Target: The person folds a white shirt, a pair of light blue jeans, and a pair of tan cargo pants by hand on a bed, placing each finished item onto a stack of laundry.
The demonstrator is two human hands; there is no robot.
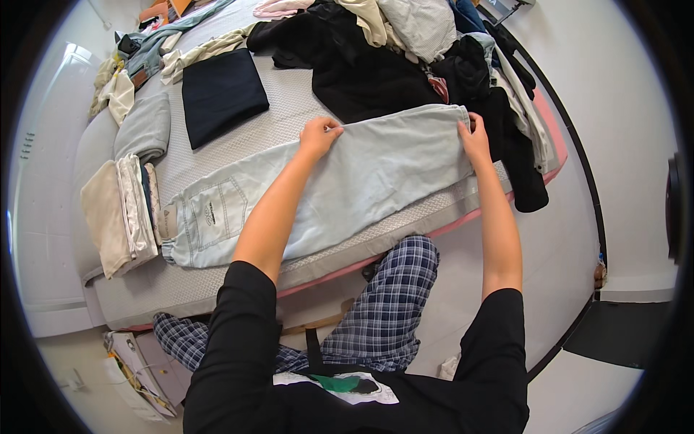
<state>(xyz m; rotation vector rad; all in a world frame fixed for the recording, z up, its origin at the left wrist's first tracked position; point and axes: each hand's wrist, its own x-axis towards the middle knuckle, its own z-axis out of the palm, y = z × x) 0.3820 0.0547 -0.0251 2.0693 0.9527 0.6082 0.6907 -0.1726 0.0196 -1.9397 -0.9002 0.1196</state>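
Note:
Light-blue denim jeans (368, 168), the legs laid one over the other, stretch across the bed in front of me. Their waistband and back pocket point left; the hems lie at the right. My left hand (320, 135) pinches the upper edge of the jeans near mid-length. With my right hand (475, 142) I grip the upper corner at the hem. A folded black cloth (223, 97) lies beyond the jeans, up and to the left. Close to the waistband stands a row of folded clothes (130, 211), with a folded grey garment (143, 127) behind it.
A heap of black garments (358, 76) covers the bed's far right part, with a striped light garment (423, 27) on top. More loose clothes (154, 49) lie at the far left. The near edge of the mattress (325, 260) runs just above my knees.

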